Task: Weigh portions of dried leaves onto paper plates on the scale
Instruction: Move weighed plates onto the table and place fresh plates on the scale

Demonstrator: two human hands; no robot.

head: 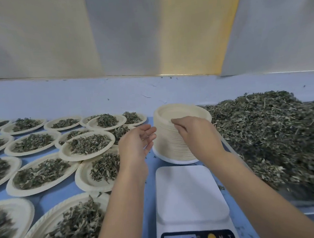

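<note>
A tall stack of empty paper plates (170,114) stands just behind the white digital scale (190,193). The scale's platform is bare and its display reads 12 with a minus sign. My right hand (192,131) lies over the near rim of the stack, fingertips pinching the edge of the top plate. My left hand (137,143) hovers open beside the stack's left side, palm turned toward it, holding nothing. A big heap of dried leaves (272,138) fills the tray on the right.
Several paper plates with leaf portions (87,145) cover the blue table (113,96) on the left, some overlapping. A pale wall runs along the table's far edge. The metal rim of the leaf tray (305,204) lies right of the scale.
</note>
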